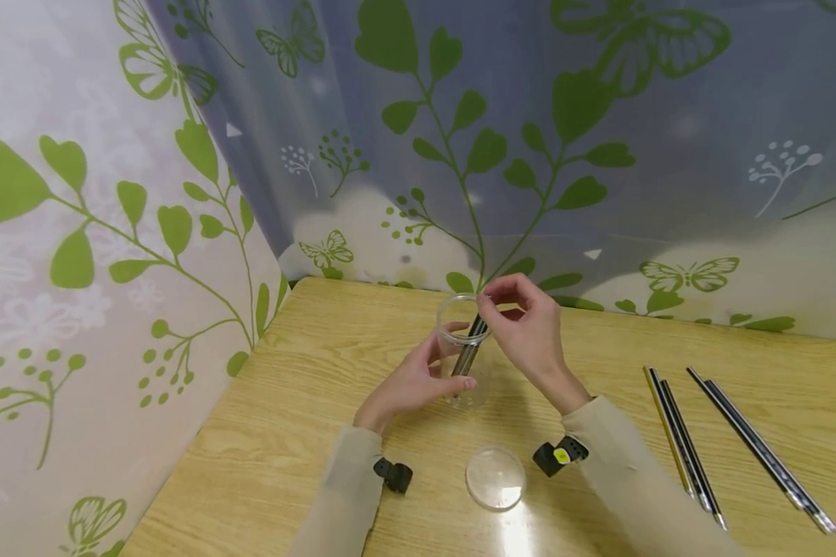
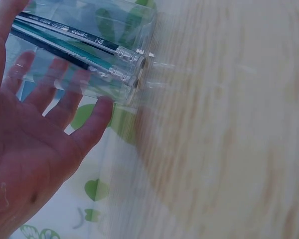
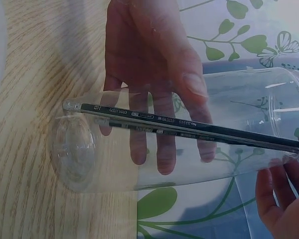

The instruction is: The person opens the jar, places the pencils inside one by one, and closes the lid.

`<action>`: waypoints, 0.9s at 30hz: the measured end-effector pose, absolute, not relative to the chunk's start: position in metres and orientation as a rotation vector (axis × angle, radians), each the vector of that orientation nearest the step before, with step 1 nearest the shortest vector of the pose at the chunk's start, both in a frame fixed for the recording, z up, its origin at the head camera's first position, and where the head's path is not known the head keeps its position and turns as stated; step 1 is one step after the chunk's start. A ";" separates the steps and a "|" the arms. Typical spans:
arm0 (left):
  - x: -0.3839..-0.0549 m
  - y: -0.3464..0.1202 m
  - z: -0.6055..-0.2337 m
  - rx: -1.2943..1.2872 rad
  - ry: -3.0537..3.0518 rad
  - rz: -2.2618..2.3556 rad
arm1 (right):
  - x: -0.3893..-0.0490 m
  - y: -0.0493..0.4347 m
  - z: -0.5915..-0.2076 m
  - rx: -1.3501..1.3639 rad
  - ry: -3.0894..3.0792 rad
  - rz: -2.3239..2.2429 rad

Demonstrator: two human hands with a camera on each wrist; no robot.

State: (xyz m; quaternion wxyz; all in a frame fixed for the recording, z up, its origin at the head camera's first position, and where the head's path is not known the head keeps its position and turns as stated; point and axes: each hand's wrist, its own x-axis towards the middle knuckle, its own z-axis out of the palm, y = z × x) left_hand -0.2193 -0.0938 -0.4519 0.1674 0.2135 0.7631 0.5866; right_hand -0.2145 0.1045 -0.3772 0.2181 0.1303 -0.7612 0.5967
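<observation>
A clear plastic jar (image 1: pixel 482 365) stands mouth up in the head view. My left hand (image 1: pixel 412 381) holds it round the side, thumb in front and fingers behind the see-through wall. Inside, dark striped pencils (image 3: pixel 154 117) lean across the jar, their metal-capped ends down near its base. At the rim, my right hand (image 1: pixel 529 331) pinches the upper ends of these pencils between thumb and fingers. In the left wrist view, one pencil (image 2: pixel 72 31) shows HB lettering, and a green stripe runs beside it.
A round clear lid (image 1: pixel 496 480) lies on the wooden table (image 1: pixel 279 402) in front of the jar. To the right lie more pencils, one group (image 1: pixel 683 441) with a yellowish one and another dark group (image 1: pixel 759 445). A leaf-patterned curtain (image 1: pixel 404 155) hangs behind the table.
</observation>
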 end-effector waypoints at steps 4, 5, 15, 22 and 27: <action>-0.220 -0.094 -0.453 0.624 2.179 1.668 | -0.214 0.105 -0.378 0.347 -2.143 1.650; -0.220 -0.094 -0.453 0.623 2.177 1.669 | -0.214 0.106 -0.378 0.343 -2.152 1.651; -0.220 -0.094 -0.455 0.618 2.179 1.667 | -0.211 0.106 -0.378 0.301 -2.165 1.650; -0.221 -0.093 -0.455 0.615 2.191 1.663 | -0.210 0.106 -0.379 0.300 -2.153 1.660; -0.222 -0.094 -0.455 0.607 2.188 1.662 | -0.211 0.107 -0.380 0.309 -2.136 1.726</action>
